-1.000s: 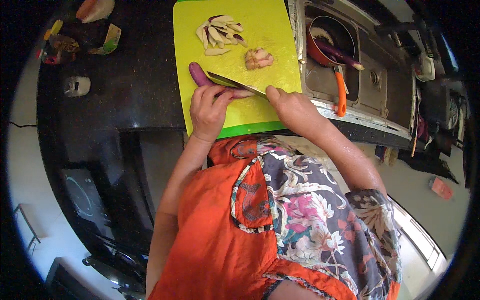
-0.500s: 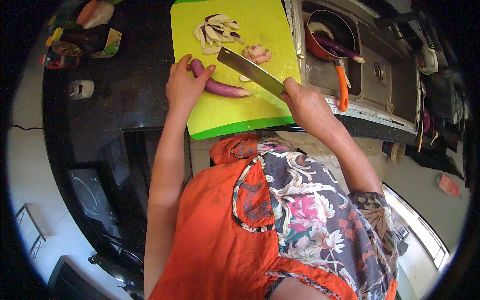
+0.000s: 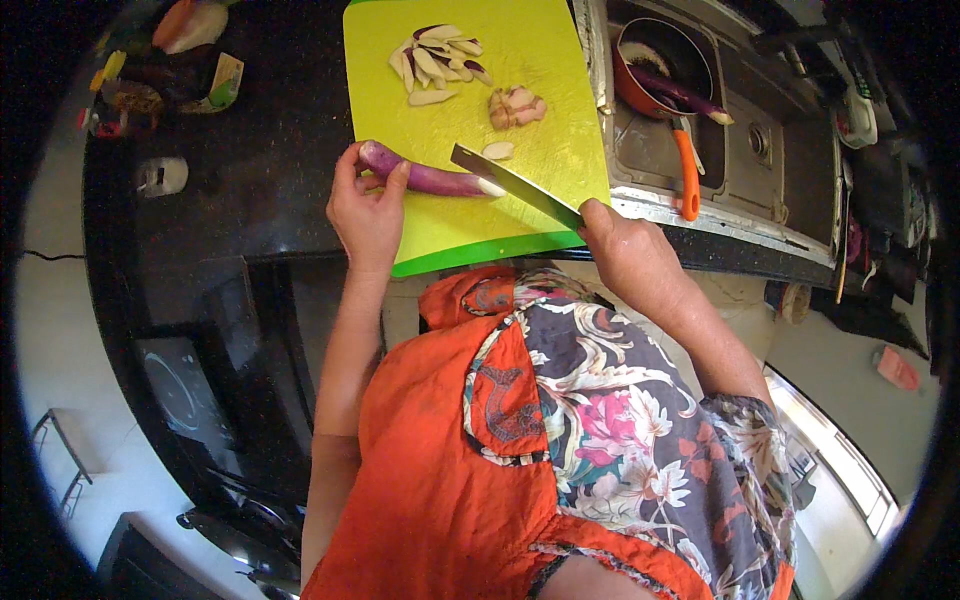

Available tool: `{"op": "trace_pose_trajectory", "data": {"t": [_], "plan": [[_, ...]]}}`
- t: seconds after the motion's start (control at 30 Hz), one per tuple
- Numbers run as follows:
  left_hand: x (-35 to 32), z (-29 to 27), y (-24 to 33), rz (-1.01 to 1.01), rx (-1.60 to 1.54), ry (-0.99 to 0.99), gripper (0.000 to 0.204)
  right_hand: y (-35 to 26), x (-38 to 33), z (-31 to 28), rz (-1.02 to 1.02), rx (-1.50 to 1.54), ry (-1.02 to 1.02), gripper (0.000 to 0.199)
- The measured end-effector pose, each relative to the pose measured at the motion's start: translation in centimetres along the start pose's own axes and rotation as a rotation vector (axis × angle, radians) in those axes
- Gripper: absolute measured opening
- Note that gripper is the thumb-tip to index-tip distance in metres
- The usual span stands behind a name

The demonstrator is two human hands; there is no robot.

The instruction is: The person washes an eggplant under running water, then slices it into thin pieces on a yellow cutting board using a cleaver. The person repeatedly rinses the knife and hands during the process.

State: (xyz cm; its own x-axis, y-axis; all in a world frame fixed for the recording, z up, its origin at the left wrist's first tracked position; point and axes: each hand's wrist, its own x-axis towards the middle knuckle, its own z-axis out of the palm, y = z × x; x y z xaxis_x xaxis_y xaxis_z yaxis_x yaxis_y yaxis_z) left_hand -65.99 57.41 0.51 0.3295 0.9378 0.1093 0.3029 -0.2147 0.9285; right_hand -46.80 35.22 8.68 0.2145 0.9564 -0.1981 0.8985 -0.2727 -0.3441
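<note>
A long purple eggplant (image 3: pixel 435 180) lies across the yellow-green cutting board (image 3: pixel 540 60). My left hand (image 3: pixel 368 208) pinches its left end between thumb and fingers. In my right hand (image 3: pixel 632 245) is a cleaver (image 3: pixel 520 188), its blade slanting up and left so that it passes by the eggplant's pale right end; whether the edge touches it I cannot tell. Beyond them sits a pile of cut eggplant strips (image 3: pixel 435 62). To the right of that pile is a small heap of pinkish pieces (image 3: pixel 517 107). One pale slice (image 3: pixel 498 150) lies just past the blade.
Right of the board is a metal sink (image 3: pixel 745 190) holding an orange-handled pan (image 3: pixel 660 70) with another eggplant (image 3: pixel 685 97) in it. Packaged goods (image 3: pixel 170 85) and a small clear container (image 3: pixel 162 177) stand on the black counter (image 3: pixel 230 210) at left.
My left hand has shifted left and slightly down, and the eggplant has moved left at that end and lies flatter. The cleaver has come down toward the eggplant's right end.
</note>
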Motion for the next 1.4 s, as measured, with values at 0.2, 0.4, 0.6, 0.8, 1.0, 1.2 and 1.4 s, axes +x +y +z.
{"op": "trace_pose_trajectory", "data": {"t": [0.2,0.4,0.6,0.8,1.0,1.2,1.4], "plan": [[-0.6,0.2,-0.1,0.07,-0.01,0.049,0.048,-0.8,0.4,-0.7,-0.069,-0.133,-0.042,0.021],[-0.5,0.7,-1.1,0.035,-0.009,0.047,0.046,-0.7,2.4,0.5,-0.088,-0.086,-0.025,0.021],[-1.4,1.1,-1.2,0.043,-0.282,0.036,0.048,-1.4,5.9,2.7,-0.091,-0.026,0.035,0.017],[-2.8,0.3,-1.7,0.026,-0.247,0.05,0.047,-1.1,3.5,0.1,-0.043,-0.005,-0.004,0.02],[-3.2,0.1,-1.7,0.028,-0.162,0.07,0.046,-1.1,1.9,-0.4,-0.024,-0.031,-0.08,0.022],[-3.6,0.1,-1.4,0.01,-0.126,0.078,0.042,-1.5,3.0,1.1,-0.049,-0.008,-0.035,0.018],[-4.4,-0.8,-2.8,0.112,0.041,-0.001,0.042,-1.8,6.5,3.1,-0.042,0.091,0.023,0.013]]}}
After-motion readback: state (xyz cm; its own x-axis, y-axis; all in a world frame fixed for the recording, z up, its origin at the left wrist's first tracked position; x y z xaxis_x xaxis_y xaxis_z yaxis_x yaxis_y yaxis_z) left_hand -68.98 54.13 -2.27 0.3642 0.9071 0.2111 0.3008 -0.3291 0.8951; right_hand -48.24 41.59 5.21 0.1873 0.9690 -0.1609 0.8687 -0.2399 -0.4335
